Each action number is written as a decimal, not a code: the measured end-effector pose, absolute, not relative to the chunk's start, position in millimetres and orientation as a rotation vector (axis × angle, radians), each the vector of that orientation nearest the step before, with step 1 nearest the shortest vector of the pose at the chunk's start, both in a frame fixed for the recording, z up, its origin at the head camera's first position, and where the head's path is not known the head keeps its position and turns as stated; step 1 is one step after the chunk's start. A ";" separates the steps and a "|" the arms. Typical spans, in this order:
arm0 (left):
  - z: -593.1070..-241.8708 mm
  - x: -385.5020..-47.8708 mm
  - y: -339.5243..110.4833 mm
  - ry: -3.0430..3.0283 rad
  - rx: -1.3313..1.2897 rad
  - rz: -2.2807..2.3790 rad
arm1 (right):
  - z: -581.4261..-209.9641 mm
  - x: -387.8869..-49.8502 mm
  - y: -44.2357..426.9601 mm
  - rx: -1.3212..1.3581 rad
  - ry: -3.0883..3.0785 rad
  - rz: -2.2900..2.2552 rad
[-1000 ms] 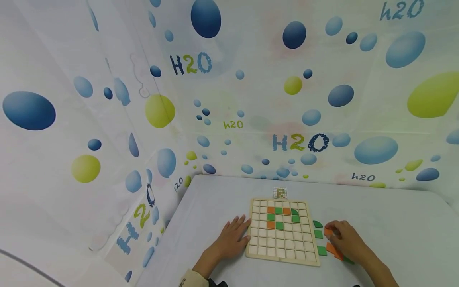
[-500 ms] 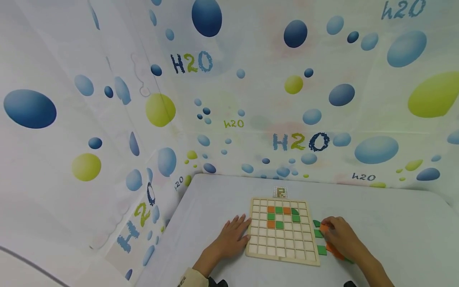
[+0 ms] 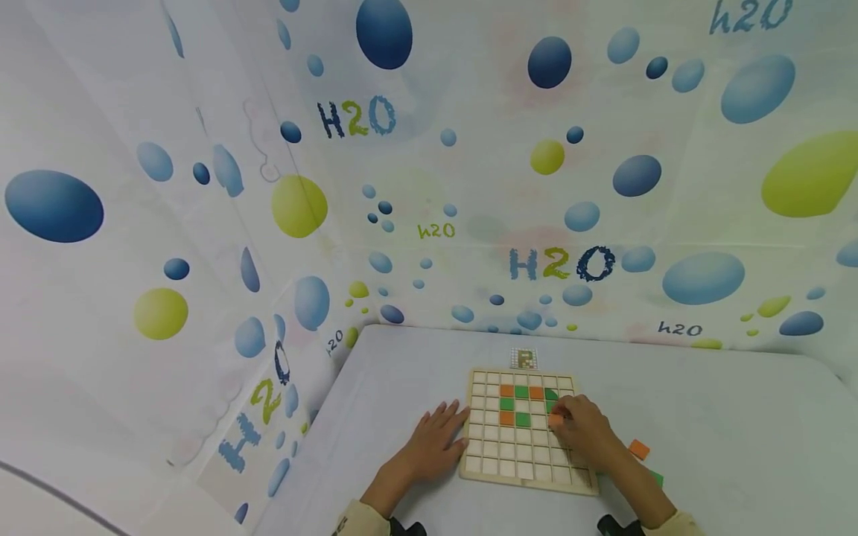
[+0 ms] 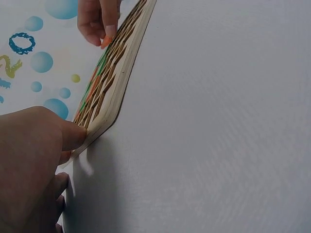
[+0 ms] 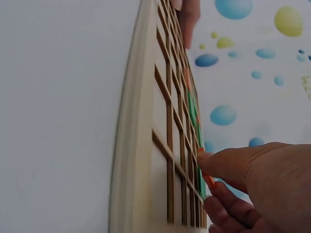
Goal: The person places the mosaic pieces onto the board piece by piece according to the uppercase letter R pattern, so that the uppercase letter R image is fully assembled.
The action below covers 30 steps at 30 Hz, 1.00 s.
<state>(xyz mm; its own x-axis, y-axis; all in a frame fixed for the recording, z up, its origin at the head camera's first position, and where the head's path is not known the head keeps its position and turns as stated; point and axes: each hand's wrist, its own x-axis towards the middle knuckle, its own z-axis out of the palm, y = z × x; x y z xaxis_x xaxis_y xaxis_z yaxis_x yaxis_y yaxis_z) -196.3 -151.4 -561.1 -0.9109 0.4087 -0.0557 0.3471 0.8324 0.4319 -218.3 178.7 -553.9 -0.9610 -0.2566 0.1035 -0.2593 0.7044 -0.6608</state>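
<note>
Backdrop sheeting [image 3: 469, 179], printed with bubbles, walls in the white tabletop [image 3: 744, 417] at twelve o'clock and around ten; room for moving looks more generous toward two and three. Taking the grid board [image 3: 516, 454] as the dial, it lies flat near the tabletop's near side. It is probably stiff and light enough to skid, so its raised rim is the sensible hold.

At nine o'clock the left hand [image 3: 439, 443] touches that rim, fingers straight and slightly apart. The right hand [image 3: 586, 426] reaches in from three o'clock, thumb and forefinger pinching an orange tile [image 3: 555, 420]; its remaining fingers are partly hidden.

Just beyond twelve sits a patterned card [image 3: 523, 358]. Loose pieces, one orange [image 3: 639, 449] and one green [image 3: 657, 478], lie outside the board between three and four, beside the right forearm.

The pinched tile is at roughly two o'clock of the board's middle; contact with its cell cannot be told. It should be light, rigid and perhaps slippery: best held by opposite edges, since ridges between cells could catch a tilted corner.
</note>
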 end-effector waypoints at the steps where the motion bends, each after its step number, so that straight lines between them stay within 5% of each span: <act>1: -561.5 -196.5 -151.5 2.867 0.595 0.632 | -554.2 -218.1 174.4 0.452 -2.896 1.109; 30: -558.2 -195.7 -150.2 2.869 0.608 0.664 | -545.0 -218.2 165.6 0.409 -2.872 0.965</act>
<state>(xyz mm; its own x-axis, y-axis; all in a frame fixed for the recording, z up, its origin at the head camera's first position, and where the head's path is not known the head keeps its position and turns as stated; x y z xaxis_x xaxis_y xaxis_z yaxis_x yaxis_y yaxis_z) -195.7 -150.2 -558.2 -0.9096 0.4136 -0.0389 0.3544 0.8216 0.4465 -218.2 165.6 -545.0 -0.9607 -0.2242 0.1636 -0.2775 0.7655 -0.5805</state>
